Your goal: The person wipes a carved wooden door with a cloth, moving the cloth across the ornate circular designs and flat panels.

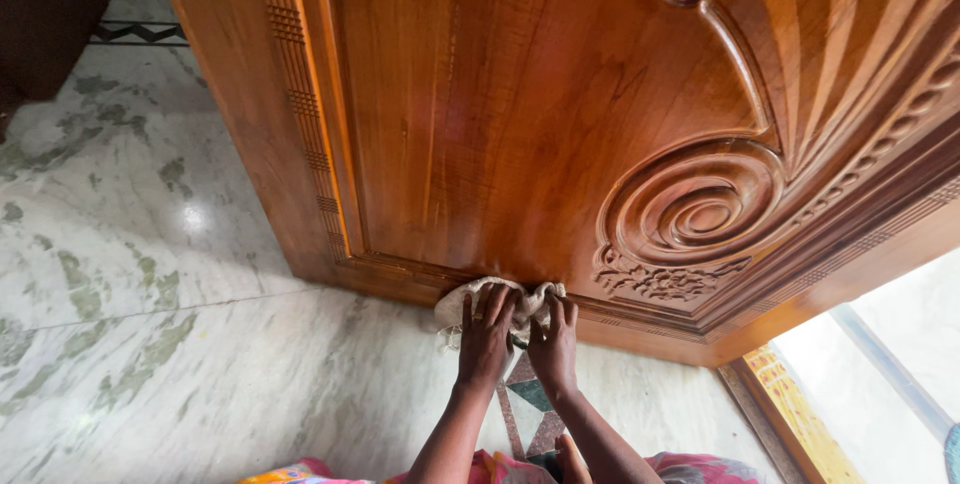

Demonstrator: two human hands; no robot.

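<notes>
Hands meet low in the head view, at about 6 o'clock, both pressing 1 pale cloth (498, 301) against the bottom moulding of a carved wooden door (520, 94). The left hand (486, 339) lies flat on the cloth with its fingers stretched up toward 12 o'clock and slightly fanned; a ring shows on 1 finger. The right hand (553, 342) sits just beside it at 3 o'clock, touching it, fingers likewise extended and laid over the cloth's right part. Neither hand pinches the fabric; both bear down on it with open palms. The cloth is bunched, its frayed edge sticking out past the left hand toward 9 o'clock, and it rests where the door's lower rail meets the floor.

From the hands, the door fills everything from 10 o'clock round to 3 o'clock. A large carved spiral (700, 206) sits at 2 o'clock, with a small floral carving beneath it and a beaded border running up toward the right. White marble floor (150, 274) with green veins spreads out toward 9 o'clock. An inlaid tile pattern (532, 406) of green and brown shapes lies between the forearms. At 4 o'clock a yellow patterned strip (795, 409) edges the threshold. Bright pink clothing (700, 468) shows at the bottom edge.
</notes>
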